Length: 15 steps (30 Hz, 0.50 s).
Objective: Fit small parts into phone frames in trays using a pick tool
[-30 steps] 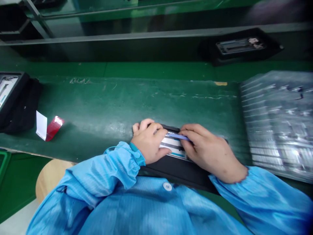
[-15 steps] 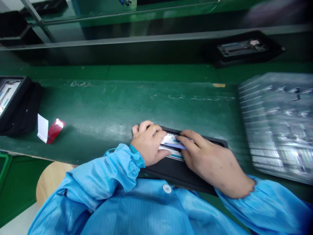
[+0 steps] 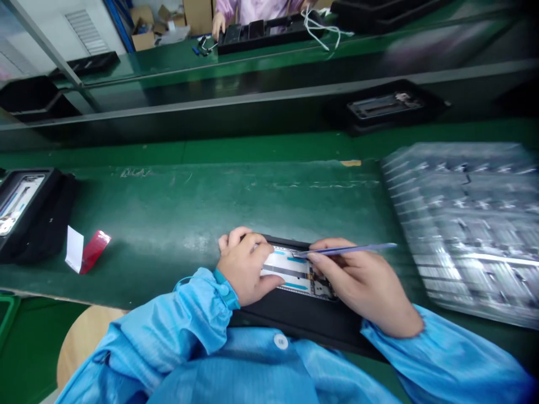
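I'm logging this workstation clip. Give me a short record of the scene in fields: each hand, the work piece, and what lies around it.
left hand: pressing on the phone frame
right hand: grip on tweezers, tips at the frame
holder: black tray on green mat
right side: clear plastic trays
left side: red and white tab

Even, rather dim overhead light falls on the worn green tabletop [image 3: 252, 196]. Glare streaks the clear plastic blister trays [image 3: 471, 224], which are motion-blurred. The edges bow and smear.
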Available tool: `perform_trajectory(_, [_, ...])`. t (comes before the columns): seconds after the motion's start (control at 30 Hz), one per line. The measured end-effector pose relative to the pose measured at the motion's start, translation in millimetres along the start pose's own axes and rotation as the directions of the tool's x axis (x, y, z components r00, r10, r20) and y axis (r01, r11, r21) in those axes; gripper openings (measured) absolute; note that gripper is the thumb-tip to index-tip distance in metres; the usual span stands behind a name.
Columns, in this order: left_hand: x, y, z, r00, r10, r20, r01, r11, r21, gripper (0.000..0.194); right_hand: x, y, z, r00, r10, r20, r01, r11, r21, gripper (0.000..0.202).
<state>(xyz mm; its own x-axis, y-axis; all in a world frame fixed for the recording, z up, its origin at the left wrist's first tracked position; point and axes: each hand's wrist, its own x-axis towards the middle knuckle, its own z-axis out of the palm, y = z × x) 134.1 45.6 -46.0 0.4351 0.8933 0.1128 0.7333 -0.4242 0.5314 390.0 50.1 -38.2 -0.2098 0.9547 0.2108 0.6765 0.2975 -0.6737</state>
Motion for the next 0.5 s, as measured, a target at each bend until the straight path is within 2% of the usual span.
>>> perform_trajectory(0.23, [0,1,-0.1,1.0,-0.02,0.001,0.02,1.0,-0.01,0.053,0,3,4,0.997,-0.074,-0.032,0.07,0.992,-0.102,0.024])
perform_trajectory(0.5, [0,0,1.1,1.0,-0.003,-0.029,0.002,1.0,-0.02,0.053,1,-2,14,0.99,-0.131,-0.045,0.124,0.982,-0.144,0.028])
